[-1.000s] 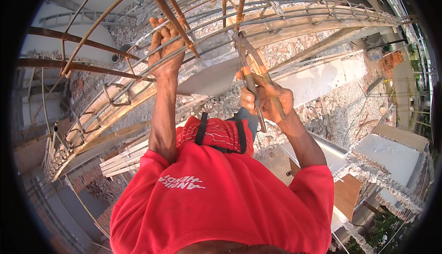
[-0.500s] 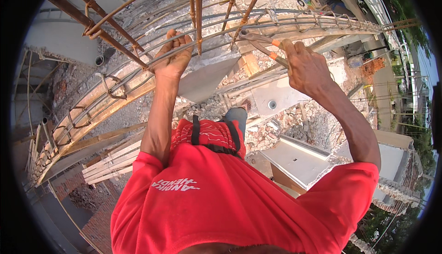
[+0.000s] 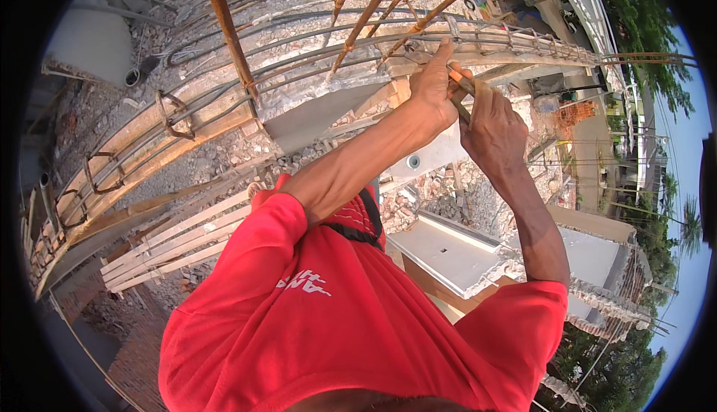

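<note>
My right hand is wrapped around the orange-sleeved handles of a pair of pincers. Close against it, my left hand sits at the pincers with its thumb pointing up. Its other fingers are curled and partly hidden, so what they grip is unclear. The pincers' jaws are mostly covered by this hand. Just beyond both hands run long grey reinforcing bars along a curved beam, with bent stirrups around them. Timber formwork lines the beam.
Rusty upright bars rise through the beam, some leaning close to my hands. Below lie broken rubble, a stack of wooden battens and a pale slab. An orange brick pile stands to the right.
My left hand has left the bars on the left and crossed rightward to the pincers. My right hand has dropped slightly, and the view has shifted.
</note>
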Demonstrator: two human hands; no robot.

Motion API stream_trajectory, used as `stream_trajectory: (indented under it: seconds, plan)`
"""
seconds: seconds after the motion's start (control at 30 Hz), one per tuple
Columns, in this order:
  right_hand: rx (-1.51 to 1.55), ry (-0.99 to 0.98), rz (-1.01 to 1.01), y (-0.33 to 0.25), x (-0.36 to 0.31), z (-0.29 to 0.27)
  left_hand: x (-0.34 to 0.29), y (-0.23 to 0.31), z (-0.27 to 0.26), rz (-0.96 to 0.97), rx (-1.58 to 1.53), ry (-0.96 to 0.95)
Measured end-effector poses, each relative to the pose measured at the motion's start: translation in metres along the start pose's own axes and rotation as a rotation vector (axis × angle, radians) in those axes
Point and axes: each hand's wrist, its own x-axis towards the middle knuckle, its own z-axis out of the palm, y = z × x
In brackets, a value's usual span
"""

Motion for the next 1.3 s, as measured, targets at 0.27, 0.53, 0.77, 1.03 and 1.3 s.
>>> stream_trajectory:
  seconds: [0.27, 0.53, 0.77, 1.03, 1.3]
  plan:
    - [0.777, -0.645, 0.441, 0.000, -0.027, 0.024, 0.005, 0.002, -0.027, -0.015, -0.030, -0.174]
    - [0.986, -0.585, 0.559, -0.004, -0.035, 0.040, 0.020, 0.005, -0.046, -0.121, 0.088, -0.319]
    - [0.755, -0.434, 0.464, -0.021, -0.050, 0.082, 0.006, -0.006, -0.043, 0.191, 0.320, 0.064]
    - [1.268, -0.621, 0.584, -0.030, -0.050, 0.087, 0.024, 0.002, -0.064, 0.009, 0.307, -0.228]
    - [0.982, -0.493, 0.600, -0.038, -0.062, 0.104, 0.009, -0.005, -0.055, 0.233, 0.446, -0.007]
